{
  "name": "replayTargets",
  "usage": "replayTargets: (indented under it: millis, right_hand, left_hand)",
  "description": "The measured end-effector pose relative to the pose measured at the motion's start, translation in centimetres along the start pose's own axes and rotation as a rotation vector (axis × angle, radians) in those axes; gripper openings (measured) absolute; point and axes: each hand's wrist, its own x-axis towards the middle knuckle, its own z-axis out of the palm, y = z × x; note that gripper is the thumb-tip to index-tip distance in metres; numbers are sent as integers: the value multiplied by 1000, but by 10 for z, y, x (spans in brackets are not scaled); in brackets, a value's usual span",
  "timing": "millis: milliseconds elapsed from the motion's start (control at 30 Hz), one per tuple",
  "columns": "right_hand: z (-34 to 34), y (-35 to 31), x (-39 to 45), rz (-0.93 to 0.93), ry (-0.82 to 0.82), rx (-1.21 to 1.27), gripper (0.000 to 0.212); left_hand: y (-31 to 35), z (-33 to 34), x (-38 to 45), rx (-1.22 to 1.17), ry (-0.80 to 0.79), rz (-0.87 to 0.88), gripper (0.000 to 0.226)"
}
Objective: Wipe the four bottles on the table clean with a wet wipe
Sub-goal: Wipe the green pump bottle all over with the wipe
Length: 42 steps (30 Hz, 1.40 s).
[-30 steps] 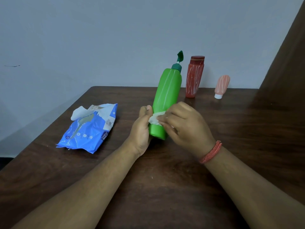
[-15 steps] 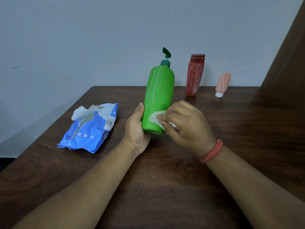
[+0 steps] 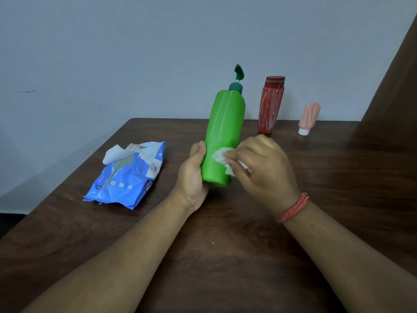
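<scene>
The green bottle (image 3: 222,141) is held off the worktop (image 3: 225,256), its base low and toward the person, its pump top tipped slightly up and to the right, so the long axis runs nearly upright with a small lean; the left hand (image 3: 191,177) is wrapped round the lower left side, thumb up along the wall, the fingers curled behind and out of sight; the right hand (image 3: 261,166) lies just right of the bottle, its fingers (image 3: 232,158) bunched on a crumpled wet wipe (image 3: 222,158) that is pressed against the lower front of the body.

The unwiped length is judged to lie above the wipe, along the axis toward the shoulder and pump; a stroke upward, or a turn of the bottle in the left grip, is what the next move seems to call for; the right hand is the nearer one for that.

A red bottle (image 3: 272,105) and a small pink bottle (image 3: 309,117) stand at the far edge, well apart from both hands; a fourth bottle is not seen; a blue pack of wipes (image 3: 128,177) lies to the left, with a sheet sticking out of its top.
</scene>
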Motion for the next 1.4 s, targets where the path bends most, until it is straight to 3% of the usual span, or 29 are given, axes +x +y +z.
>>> replayTargets:
  millis: [67, 133, 200, 267, 433, 567, 700, 833, 967, 1067, 1200, 1333, 1400]
  right_hand:
    - [-1, -1, -1, 16, 7, 13, 13]
    - [1, -6, -2, -89, -46, 21, 16]
    - [0, -5, 0, -108, -51, -23, 17]
    - [-3, -1, 2, -13, 3, -76, 17]
    - [0, -6, 0, -93, -46, -64, 13]
    - [-5, -1, 1, 54, 34, -81, 15]
    - [-2, -4, 0, -68, -27, -58, 14]
    - [-9, 10, 2, 116, 76, -106, 15]
    - [-8, 10, 0, -1, -7, -83, 15]
    - [-13, 16, 2, 148, 112, -78, 14]
    - [-10, 8, -1, 11, 13, -60, 14]
    - [-14, 15, 3, 152, 143, -49, 14]
    - [-11, 11, 1, 110, 94, -25, 15]
  left_hand:
    - [-3, 2, -1, 24, -33, -6, 54]
    - [-5, 2, -1, 43, -51, -15, 61]
    - [-7, 1, 0, 63, -49, 9, 40]
    - [-9, 1, 2, 95, -48, 35, 20]
    - [-6, 6, -2, 172, -55, 99, 19]
    - [-9, 8, -2, 226, -78, 125, 15]
    - [-6, 8, -5, 291, -82, 112, 22]
    - [-5, 10, -6, 358, -90, 148, 18]
    - [-5, 9, -6, 415, -96, 155, 21]
    - [-7, 9, -6, 419, -125, 134, 26]
    - [-5, 10, -8, 463, -114, 136, 17]
    - [-7, 9, -8, 479, -136, 124, 27]
    - [-7, 9, -8, 491, -141, 129, 24]
